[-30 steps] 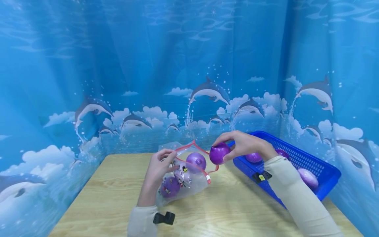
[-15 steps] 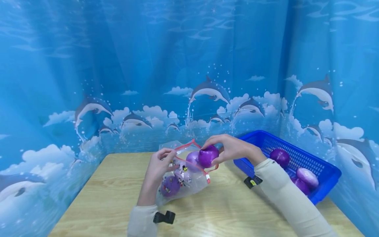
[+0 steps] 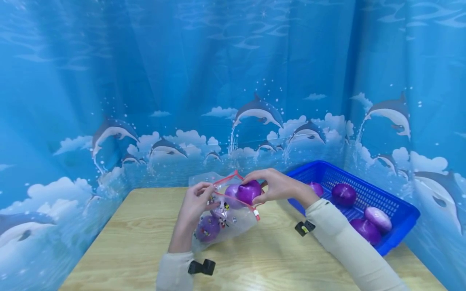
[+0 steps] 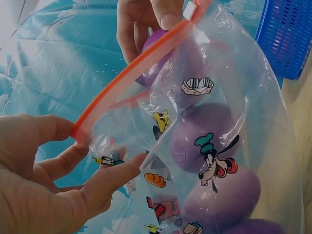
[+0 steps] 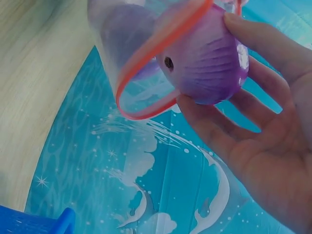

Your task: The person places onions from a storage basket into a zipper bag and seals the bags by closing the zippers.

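My right hand (image 3: 274, 186) grips a shiny purple onion (image 5: 207, 58) between thumb and fingers, at the mouth of a clear zip bag (image 3: 236, 224). In the right wrist view the onion sits partly inside the red-edged opening. With thumb and fingertips, my left hand (image 3: 194, 204) pinches the bag's red zip edge (image 4: 131, 68) on its left side. Cartoon figures are printed on the plastic. Several onions lie in the bag, among them a pale one (image 4: 222, 195) and a darker one (image 3: 208, 228). The bag's white slider (image 4: 189, 9) is beside my right hand.
A blue perforated basket (image 3: 402, 210) stands on the right of the wooden table (image 3: 138, 242), holding several onions, including a dark one (image 3: 344, 195) and a whitish-purple one (image 3: 378, 218). Behind the table hangs a blue dolphin-print curtain (image 3: 204, 81).
My right hand has moved left from beside the basket, bringing the onion into the bag's mouth. The left hand keeps its hold on the bag, which has shifted slightly.
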Action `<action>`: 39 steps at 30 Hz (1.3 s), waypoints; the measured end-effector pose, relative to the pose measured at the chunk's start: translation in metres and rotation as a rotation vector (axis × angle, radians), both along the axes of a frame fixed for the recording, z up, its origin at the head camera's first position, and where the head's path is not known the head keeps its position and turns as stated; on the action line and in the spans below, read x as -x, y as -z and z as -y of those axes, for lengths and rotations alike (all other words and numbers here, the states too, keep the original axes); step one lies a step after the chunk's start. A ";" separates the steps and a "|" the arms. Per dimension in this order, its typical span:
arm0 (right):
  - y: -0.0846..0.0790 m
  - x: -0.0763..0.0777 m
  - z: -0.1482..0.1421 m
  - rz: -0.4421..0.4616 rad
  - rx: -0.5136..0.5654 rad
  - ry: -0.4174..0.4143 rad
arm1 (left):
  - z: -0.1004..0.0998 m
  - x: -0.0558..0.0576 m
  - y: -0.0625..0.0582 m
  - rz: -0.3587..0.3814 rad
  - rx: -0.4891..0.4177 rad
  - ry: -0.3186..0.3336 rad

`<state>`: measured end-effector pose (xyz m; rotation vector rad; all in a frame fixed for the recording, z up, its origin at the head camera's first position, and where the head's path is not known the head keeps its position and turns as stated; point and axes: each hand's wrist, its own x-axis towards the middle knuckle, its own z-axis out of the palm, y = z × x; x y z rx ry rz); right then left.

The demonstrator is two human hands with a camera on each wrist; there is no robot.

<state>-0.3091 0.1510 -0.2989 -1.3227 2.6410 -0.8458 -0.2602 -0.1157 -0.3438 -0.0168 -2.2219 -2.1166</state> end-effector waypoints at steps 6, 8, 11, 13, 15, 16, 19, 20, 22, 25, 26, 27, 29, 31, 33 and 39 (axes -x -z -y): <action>0.004 0.000 0.006 -0.110 -0.041 0.042 | 0.001 0.000 0.000 -0.013 -0.038 -0.006; 0.007 0.001 0.008 -0.129 -0.047 0.054 | 0.001 0.001 -0.001 -0.013 -0.042 -0.011; 0.010 0.002 0.010 -0.154 -0.046 0.059 | 0.000 0.001 -0.001 -0.007 -0.034 -0.021; 0.012 0.002 0.011 -0.168 -0.041 0.063 | 0.000 0.001 -0.001 0.000 -0.030 -0.025; 0.013 0.002 0.013 -0.167 -0.032 0.077 | -0.001 0.002 -0.001 0.003 -0.030 -0.024; 0.014 0.002 0.013 -0.156 -0.028 0.090 | -0.001 0.002 -0.001 0.003 -0.029 -0.024; 0.016 0.002 0.015 -0.126 -0.012 0.122 | 0.000 0.002 -0.001 0.000 -0.032 -0.020; 0.016 0.002 0.015 -0.121 -0.009 0.129 | 0.000 0.002 -0.001 -0.003 -0.033 -0.019; 0.017 0.002 0.016 -0.119 -0.006 0.131 | 0.000 0.003 -0.001 -0.012 -0.033 -0.015; 0.018 0.003 0.018 -0.114 -0.001 0.101 | 0.000 0.002 0.000 -0.022 -0.035 -0.008; 0.019 0.003 0.019 -0.112 -0.001 0.087 | 0.000 0.002 0.000 -0.023 -0.033 -0.007; 0.019 0.003 0.020 -0.106 -0.001 0.073 | 0.000 0.002 0.000 -0.027 -0.032 -0.006; 0.021 0.003 0.021 -0.096 -0.003 0.042 | 0.000 0.002 0.000 -0.031 -0.033 -0.005; 0.023 0.003 0.022 -0.080 -0.009 0.017 | 0.000 0.002 0.000 -0.039 -0.041 -0.003; 0.024 0.004 0.023 -0.056 -0.018 -0.005 | 0.000 0.002 0.000 -0.046 -0.051 -0.001; 0.025 0.001 0.024 0.041 -0.080 -0.073 | 0.000 0.001 -0.001 -0.055 -0.053 -0.011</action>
